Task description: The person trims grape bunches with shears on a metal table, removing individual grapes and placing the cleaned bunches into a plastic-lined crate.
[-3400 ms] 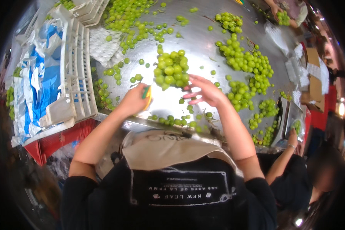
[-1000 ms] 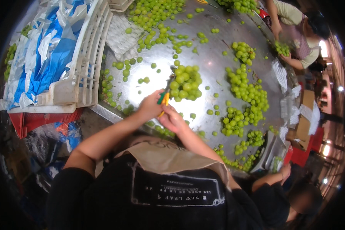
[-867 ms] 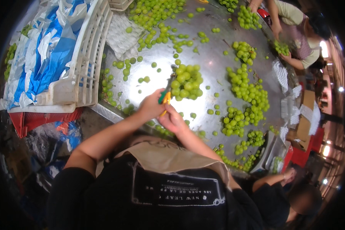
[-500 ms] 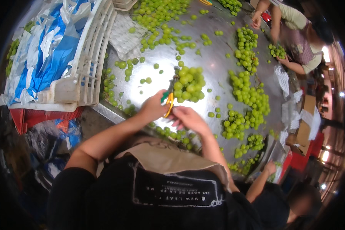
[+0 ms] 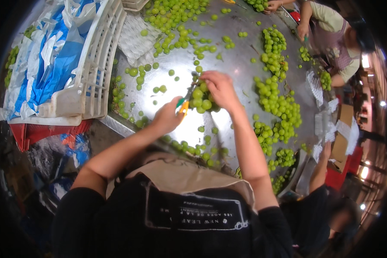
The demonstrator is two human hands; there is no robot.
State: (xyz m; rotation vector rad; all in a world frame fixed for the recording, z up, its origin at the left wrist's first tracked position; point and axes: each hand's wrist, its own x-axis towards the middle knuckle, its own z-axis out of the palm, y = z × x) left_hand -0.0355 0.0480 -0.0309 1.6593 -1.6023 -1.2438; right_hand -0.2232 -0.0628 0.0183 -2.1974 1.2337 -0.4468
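Right hand (image 5: 221,88) gripping grape bunch (image 5: 201,99); left hand (image 5: 167,118) clasping scissors (image 5: 185,101) just beside it.

Green grape bunch (image 5: 201,99): round, glossy, tightly clustered, on the steel table. Scissors (image 5: 185,99): yellow-and-green handles, blades pointing up into the bunch.

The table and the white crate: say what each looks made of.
Table: bare metal, probably stainless steel, with a dull sheen and a bright glare patch. White crate: moulded plastic by its look, matte, with slotted ribbed walls.
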